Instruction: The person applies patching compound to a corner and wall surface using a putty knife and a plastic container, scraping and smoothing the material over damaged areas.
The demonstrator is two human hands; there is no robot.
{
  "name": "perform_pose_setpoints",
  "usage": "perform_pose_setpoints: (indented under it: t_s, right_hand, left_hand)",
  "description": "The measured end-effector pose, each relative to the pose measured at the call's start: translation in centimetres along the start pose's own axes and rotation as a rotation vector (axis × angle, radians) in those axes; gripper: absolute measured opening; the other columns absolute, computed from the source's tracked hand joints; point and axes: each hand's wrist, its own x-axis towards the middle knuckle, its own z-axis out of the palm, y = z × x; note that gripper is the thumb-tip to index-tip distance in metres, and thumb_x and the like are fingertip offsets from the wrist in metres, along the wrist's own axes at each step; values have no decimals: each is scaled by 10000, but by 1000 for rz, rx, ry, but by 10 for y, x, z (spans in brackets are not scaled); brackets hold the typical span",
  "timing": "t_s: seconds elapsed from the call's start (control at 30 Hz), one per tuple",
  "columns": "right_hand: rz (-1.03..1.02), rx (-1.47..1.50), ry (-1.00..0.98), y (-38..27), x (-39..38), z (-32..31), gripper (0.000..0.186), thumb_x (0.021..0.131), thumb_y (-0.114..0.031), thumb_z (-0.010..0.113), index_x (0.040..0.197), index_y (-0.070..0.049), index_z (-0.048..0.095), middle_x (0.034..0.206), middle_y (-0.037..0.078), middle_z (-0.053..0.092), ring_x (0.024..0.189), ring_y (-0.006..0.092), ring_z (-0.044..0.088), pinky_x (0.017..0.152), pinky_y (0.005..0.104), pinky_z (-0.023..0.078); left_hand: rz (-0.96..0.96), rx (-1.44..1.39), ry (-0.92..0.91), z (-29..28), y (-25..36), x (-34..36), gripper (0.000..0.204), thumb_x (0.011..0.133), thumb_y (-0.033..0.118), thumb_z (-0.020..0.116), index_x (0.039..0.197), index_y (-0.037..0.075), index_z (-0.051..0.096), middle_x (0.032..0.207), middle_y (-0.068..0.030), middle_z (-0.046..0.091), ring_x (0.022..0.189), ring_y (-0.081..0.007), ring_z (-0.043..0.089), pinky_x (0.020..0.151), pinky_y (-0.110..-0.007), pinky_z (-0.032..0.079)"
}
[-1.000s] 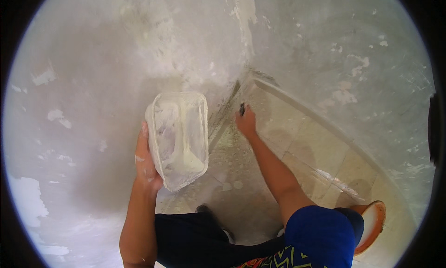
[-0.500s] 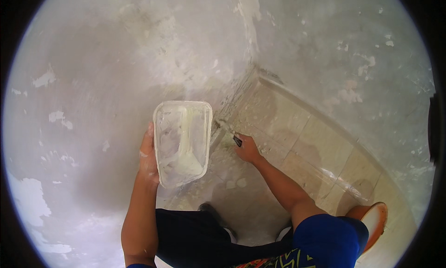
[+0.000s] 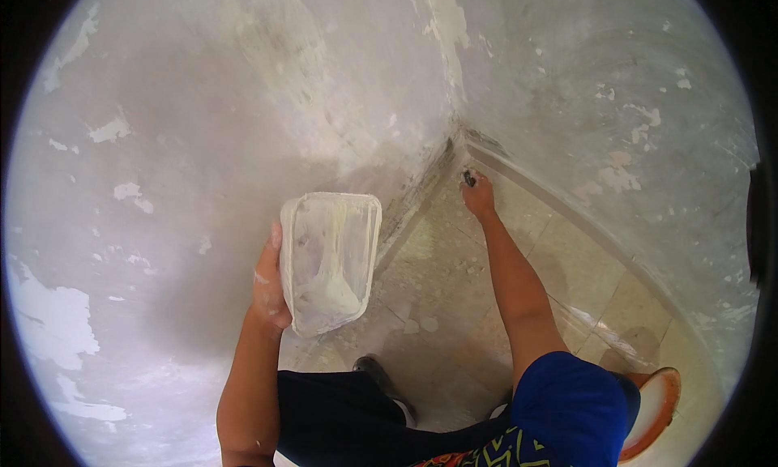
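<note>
The person is standing in a room corner where two rough grey plastered walls are meeting. The left wall (image 3: 162,143) is showing white patches where the coating is flaking, and a pale streak of fresh filler is running down toward the corner seam. The right wall (image 3: 632,78) is curving away, speckled with small white chips. Below, the tiled floor (image 3: 567,264) is lying in beige squares, dusted with pale splashes and crumbs of plaster near the base of the wall.

The left hand (image 3: 267,285) is gripping a translucent plastic tub (image 3: 331,260) by its left side, its fingers wrapping around the edge; the tub is being held out over the foot of the left wall, tilted toward the camera, with a lump of white putty (image 3: 336,293) sitting in its lower end. The right hand (image 3: 478,196) is reaching down to the floor close to the corner, its fingers clenching around a small dark tool (image 3: 468,176) whose tip is sitting by the skirting line; the kind of tool cannot be told. An orange bowl (image 3: 656,406) is resting on the floor behind the blue sleeve (image 3: 567,402).
</note>
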Motion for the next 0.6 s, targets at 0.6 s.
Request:
perform_pose_setpoints:
  t_s: [0.6]
  right_hand:
    - [-328, -110, -491, -7, -114, 8, 361, 821, -93, 675, 1160, 29, 650, 902, 169, 680, 723, 253, 642, 689, 367, 515]
  left_hand:
    - [-107, -44, -91, 3, 1, 17, 762, 988, 634, 519, 1471, 46, 479, 1347, -175, 600, 1188, -269, 628, 985, -412, 544]
